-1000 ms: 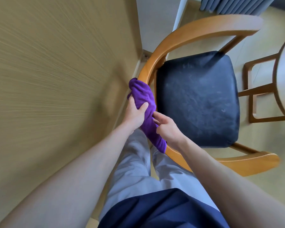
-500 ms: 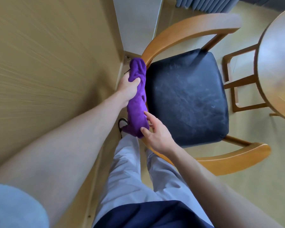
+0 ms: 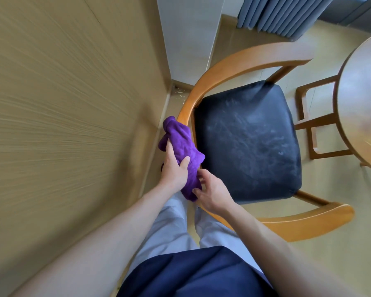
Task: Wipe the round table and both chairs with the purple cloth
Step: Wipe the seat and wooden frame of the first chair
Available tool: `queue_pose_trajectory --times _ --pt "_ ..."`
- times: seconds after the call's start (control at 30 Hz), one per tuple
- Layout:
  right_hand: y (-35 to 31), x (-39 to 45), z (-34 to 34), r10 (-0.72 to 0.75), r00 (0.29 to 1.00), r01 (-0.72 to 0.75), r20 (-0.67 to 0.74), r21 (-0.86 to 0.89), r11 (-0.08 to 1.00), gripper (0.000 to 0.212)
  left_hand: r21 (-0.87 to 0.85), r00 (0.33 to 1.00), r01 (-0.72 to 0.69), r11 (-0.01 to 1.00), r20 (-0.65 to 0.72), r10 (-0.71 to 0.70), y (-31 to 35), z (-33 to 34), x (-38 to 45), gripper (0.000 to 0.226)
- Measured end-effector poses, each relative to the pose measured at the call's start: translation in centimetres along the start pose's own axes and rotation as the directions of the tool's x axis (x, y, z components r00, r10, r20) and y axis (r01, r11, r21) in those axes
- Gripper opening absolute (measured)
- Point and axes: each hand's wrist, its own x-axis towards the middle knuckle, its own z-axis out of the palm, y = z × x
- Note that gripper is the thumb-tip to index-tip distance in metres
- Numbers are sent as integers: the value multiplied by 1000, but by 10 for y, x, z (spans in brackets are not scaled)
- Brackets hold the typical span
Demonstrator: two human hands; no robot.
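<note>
No readable txt, labels, brands or nos. anywhere in view.

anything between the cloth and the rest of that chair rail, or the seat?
Nothing visible. The left hand grips the purple cloth on the wooden rail; the right hand touches its lower end. The rail ahead and black seat lie bare.

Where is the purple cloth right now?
In the head view, the purple cloth is draped over the chair's curved wooden backrest, gripped by the left hand, beside the black seat.
</note>
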Motion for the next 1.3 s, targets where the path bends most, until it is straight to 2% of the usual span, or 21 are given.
queue_pose_trajectory --times 0.1,0.23,0.3,0.4,0.53,0.6,0.77,0.87,0.97,1.1,1.23,1.3 --pt "1 1 -3 -49 999 47 -21 -71 996 11 13 1000 22 1000 -1 -22 16 -4 18 78" --pt "-3 4 -3 -106 991 94 -87 -133 987 29 3 1000 29 1000 -11 -29 46 -8 68 59" --pt "-12 9 -1 -110 984 96 -140 -106 990 29 19 1000 10 1000 10 -10 55 -12 94 50" --pt "-34 22 5 -72 969 63 -238 -48 997 28 20 1000 0 1000 21 -1 65 -13 126 38" --pt "-68 56 6 78 931 -54 -356 78 995 35 58 999 -46 997 24 45 85 -8 158 27" --pt "-75 67 2 101 927 -71 -362 96 993 36 59 998 -46 997 54 43 88 -9 158 29" --pt "-55 44 7 13 949 -14 -314 1 1000 40 -13 995 -14 1000 100 15 58 -20 117 47" --pt "-29 20 17 22 955 -33 -296 -31 999 30 -133 991 27 991 134 -9 36 -23 84 58" --pt "-13 4 21 45 968 -65 -245 -72 995 22 -172 986 77 982 162 -48 16 -22 50 68" --pt "-22 5 18 59 967 -79 -247 -71 994 38 -194 988 97 976 141 -70 13 -18 32 68" --pt "-40 29 9 43 935 -61 -351 -40 997 48 -153 991 49 987 131 -29 32 -20 56 64" --pt "-50 42 3 45 932 -49 -360 -2 999 48 -108 991 32 994 132 -18 45 -21 77 63"
